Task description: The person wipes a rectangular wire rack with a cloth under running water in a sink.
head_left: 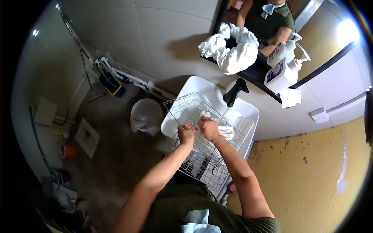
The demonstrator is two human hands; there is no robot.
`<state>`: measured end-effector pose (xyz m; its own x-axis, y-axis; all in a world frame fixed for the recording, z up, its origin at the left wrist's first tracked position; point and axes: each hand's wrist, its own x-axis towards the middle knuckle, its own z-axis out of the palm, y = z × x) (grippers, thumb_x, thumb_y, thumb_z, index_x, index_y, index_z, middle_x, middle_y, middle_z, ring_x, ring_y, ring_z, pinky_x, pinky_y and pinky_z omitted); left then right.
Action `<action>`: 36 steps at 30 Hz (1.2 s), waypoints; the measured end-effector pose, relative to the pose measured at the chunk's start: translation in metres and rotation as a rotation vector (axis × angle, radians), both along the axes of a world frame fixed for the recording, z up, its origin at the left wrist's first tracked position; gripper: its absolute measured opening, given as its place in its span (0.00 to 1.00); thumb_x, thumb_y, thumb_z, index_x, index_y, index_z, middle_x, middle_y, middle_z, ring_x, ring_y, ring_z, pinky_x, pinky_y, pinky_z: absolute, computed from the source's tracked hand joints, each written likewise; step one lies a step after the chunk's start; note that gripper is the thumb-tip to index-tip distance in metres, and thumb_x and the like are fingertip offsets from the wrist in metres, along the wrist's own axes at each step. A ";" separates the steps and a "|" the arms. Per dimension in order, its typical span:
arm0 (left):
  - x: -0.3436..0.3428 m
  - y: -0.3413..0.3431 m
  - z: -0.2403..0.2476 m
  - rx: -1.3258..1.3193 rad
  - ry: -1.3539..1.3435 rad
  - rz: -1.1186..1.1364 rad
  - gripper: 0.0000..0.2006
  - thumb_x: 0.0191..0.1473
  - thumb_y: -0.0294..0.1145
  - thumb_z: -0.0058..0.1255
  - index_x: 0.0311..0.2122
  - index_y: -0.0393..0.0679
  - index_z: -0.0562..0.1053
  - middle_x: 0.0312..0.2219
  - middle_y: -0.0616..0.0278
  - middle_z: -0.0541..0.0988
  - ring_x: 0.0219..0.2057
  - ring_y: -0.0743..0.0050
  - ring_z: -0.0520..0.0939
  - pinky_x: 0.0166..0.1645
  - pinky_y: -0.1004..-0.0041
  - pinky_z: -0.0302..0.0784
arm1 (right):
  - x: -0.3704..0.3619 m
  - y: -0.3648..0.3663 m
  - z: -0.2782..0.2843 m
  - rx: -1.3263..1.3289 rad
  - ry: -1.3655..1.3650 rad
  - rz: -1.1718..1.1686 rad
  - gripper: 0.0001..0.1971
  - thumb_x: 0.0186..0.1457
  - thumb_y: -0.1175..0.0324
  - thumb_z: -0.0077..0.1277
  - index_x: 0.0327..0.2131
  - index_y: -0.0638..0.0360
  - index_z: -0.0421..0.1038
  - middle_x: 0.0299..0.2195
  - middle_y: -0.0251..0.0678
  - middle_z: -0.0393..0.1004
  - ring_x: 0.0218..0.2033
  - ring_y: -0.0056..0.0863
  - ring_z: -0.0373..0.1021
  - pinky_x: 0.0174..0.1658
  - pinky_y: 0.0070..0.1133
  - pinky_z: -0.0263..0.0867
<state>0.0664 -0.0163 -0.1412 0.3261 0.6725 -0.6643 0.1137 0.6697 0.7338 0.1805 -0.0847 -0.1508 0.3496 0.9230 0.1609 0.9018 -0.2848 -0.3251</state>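
Wire rack (185, 104) lies over the white sink (191, 83), near the black faucet (234, 93). The left hand (186, 134) has its fingers bent above the rack, but what they grip, one cannot tell. The right hand (209, 129) is curled just beside a white wad (204, 114); its hold is also unclear.

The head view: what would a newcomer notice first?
Probably the wire rack lying across the white sink, with the left hand and right hand over it. Then perhaps the black tap just beyond, and the bunched white cloth on the shelf above, near a pump bottle.
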 end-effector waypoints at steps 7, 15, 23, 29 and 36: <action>0.000 0.000 -0.005 -0.004 -0.044 0.065 0.11 0.63 0.36 0.30 0.42 0.39 0.59 0.40 0.53 0.71 0.33 0.63 0.80 0.34 0.72 0.73 | 0.061 -0.059 0.043 0.044 0.985 -0.152 0.09 0.46 0.75 0.52 0.33 0.65 0.75 0.27 0.32 0.76 0.29 0.17 0.69 0.35 0.18 0.67; 0.011 -0.003 0.016 -0.041 -0.075 0.197 0.11 0.63 0.38 0.31 0.43 0.42 0.60 0.42 0.56 0.70 0.36 0.62 0.79 0.42 0.67 0.74 | 0.033 -0.044 -0.002 -0.311 0.070 -0.403 0.16 0.46 0.68 0.48 0.42 0.51 0.71 0.39 0.45 0.72 0.44 0.44 0.67 0.45 0.31 0.66; 0.013 0.006 0.013 -0.060 -0.102 0.314 0.11 0.61 0.35 0.33 0.42 0.40 0.63 0.40 0.55 0.72 0.34 0.59 0.80 0.39 0.66 0.74 | 0.008 -0.036 0.003 -0.039 0.293 -0.263 0.12 0.42 0.74 0.45 0.33 0.58 0.74 0.30 0.49 0.74 0.29 0.47 0.71 0.36 0.33 0.68; 0.019 -0.002 0.011 -0.048 -0.102 0.323 0.10 0.61 0.35 0.33 0.40 0.40 0.63 0.39 0.56 0.72 0.33 0.61 0.79 0.38 0.66 0.72 | -0.006 -0.040 0.010 0.016 0.397 -0.094 0.13 0.41 0.78 0.44 0.33 0.58 0.73 0.33 0.45 0.74 0.35 0.45 0.71 0.39 0.30 0.67; 0.014 0.007 -0.027 0.206 0.019 0.200 0.12 0.62 0.36 0.32 0.43 0.38 0.62 0.42 0.53 0.72 0.35 0.59 0.80 0.39 0.67 0.73 | -0.024 -0.029 0.064 0.043 0.668 0.302 0.14 0.43 0.80 0.44 0.36 0.61 0.72 0.33 0.44 0.75 0.33 0.39 0.72 0.38 0.27 0.68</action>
<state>0.0806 -0.0090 -0.1685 0.1623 0.8437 -0.5118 0.0100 0.5172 0.8558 0.1564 -0.1141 -0.0870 0.1172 0.9923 0.0408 0.5441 -0.0298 -0.8385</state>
